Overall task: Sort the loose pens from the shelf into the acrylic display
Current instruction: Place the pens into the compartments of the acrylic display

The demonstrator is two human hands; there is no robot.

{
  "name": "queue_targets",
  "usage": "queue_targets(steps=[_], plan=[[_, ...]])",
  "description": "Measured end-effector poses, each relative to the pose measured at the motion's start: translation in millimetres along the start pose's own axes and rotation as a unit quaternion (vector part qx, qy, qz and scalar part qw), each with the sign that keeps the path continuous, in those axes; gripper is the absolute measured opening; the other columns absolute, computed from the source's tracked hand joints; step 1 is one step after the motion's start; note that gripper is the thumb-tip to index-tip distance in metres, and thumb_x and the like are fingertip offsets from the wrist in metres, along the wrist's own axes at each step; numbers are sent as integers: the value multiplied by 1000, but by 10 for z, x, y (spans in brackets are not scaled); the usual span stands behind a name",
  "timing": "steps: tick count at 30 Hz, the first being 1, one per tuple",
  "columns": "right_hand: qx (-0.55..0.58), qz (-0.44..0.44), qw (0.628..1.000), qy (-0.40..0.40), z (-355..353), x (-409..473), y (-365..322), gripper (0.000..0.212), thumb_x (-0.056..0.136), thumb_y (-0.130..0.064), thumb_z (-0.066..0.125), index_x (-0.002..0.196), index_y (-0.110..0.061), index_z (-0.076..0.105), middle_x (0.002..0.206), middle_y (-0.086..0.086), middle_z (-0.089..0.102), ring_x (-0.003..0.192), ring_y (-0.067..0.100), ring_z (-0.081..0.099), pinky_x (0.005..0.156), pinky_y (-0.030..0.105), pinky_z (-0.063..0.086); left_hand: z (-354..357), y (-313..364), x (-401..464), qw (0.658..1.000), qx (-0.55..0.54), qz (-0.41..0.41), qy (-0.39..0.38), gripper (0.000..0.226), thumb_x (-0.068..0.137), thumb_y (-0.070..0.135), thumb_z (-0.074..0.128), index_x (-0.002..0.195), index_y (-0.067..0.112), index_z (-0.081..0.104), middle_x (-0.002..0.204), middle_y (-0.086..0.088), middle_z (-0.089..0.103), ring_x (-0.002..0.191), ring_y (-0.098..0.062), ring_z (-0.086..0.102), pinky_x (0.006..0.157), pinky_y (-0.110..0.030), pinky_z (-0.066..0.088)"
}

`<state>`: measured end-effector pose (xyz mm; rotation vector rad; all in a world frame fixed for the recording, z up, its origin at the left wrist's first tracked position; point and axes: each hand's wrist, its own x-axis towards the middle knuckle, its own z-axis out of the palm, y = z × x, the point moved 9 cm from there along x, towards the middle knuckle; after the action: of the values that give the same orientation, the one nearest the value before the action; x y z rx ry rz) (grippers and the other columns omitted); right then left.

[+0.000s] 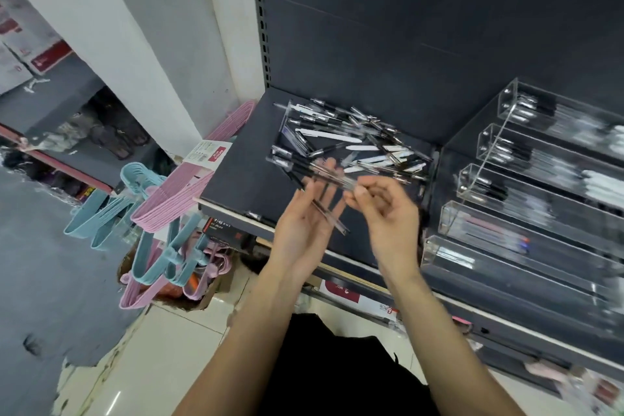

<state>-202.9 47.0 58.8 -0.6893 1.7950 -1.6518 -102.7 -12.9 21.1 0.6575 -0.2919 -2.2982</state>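
Dark grey shelf (236, 186), centre frame. Loose pens (351, 142): jumbled heap, black-and-clear and white barrels, at 12 o'clock from the hands. Acrylic display (526, 186): clear stepped troughs at 3 o'clock of the heap, 5 tiers visible, upper tiers holding rowed pens, contents blurred. Left hand (304, 223): palm up, fingers straight, several clear pens (329, 213) lying across it. Right hand (385, 209): fingers curled, thumb and forefinger in a pinch grip on one pen end, just beside the left fingertips. Pink hangers (175, 199) and blue hangers (101, 213): hung at 9 o'clock of the shelf.
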Motion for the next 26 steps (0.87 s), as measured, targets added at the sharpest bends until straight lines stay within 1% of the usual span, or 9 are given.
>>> queue_targets(steps=[5,8,11,14,17,19,21,23,26], plan=[[-104,-36,993,40,-222,-208,-35,23,84,-5,68,88,-27,63,81,-17,69,81,-1,66,76,13,50,146,-176,118,1000,6,-7,-14,31,101,15,33,124,14,53,118,1,68,114,-13,62,93,-29,52],[-50,28,998,29,-328,-282,95,17,85,-6,67,89,-23,64,84,-8,70,78,6,68,71,25,57,170,-249,125,997,70,16,2,25,102,11,33,113,9,57,104,-1,72,106,-15,66,100,-32,47],[44,98,994,33,-483,-403,256,12,85,-1,65,91,-12,64,86,5,69,77,11,68,64,26,57,289,-468,87,992,122,16,-4,24,102,11,35,113,5,55,98,-1,73,104,-14,67,101,-30,47],[46,89,993,66,-808,-465,275,15,82,2,68,89,-11,65,85,9,71,79,20,69,68,25,57,398,-776,53,986,164,-10,-13,25,102,13,35,113,8,57,103,-1,72,107,-16,65,100,-29,48],[7,66,994,82,-1313,-437,238,18,82,0,68,87,-17,65,80,3,72,78,19,69,72,24,55,432,-1074,36,958,281,-52,-14,25,97,17,46,114,10,63,106,2,72,104,-12,65,91,-26,53],[-19,67,996,56,-1631,-412,219,17,85,-1,65,88,-17,62,78,4,71,75,18,70,72,25,56,433,-1239,1,926,371,-70,-2,22,90,21,58,104,8,69,100,3,74,90,-10,67,74,-20,55],[-34,78,996,16,-1895,-415,222,13,88,-4,63,89,-16,61,82,5,71,74,16,71,72,24,57,462,-1395,-59,908,413,-67,19,24,77,25,67,90,6,72,82,-2,73,75,-11,67,65,-17,52],[-96,65,993,-10,-2148,-415,204,11,88,-10,63,89,-21,61,85,-4,71,79,8,69,75,19,54,506,-1571,-119,905,419,-58,49,18,68,27,69,72,10,74,67,-1,70,64,-9,66,65,-17,53],[-159,-1,987,33,-2637,-324,58,8,88,-17,64,91,-24,63,95,-13,69,87,1,64,76,14,49,576,-1826,-184,917,387,-46,89,23,77,21,65,55,19,74,67,5,72,63,-4,66,68,-16,54]])
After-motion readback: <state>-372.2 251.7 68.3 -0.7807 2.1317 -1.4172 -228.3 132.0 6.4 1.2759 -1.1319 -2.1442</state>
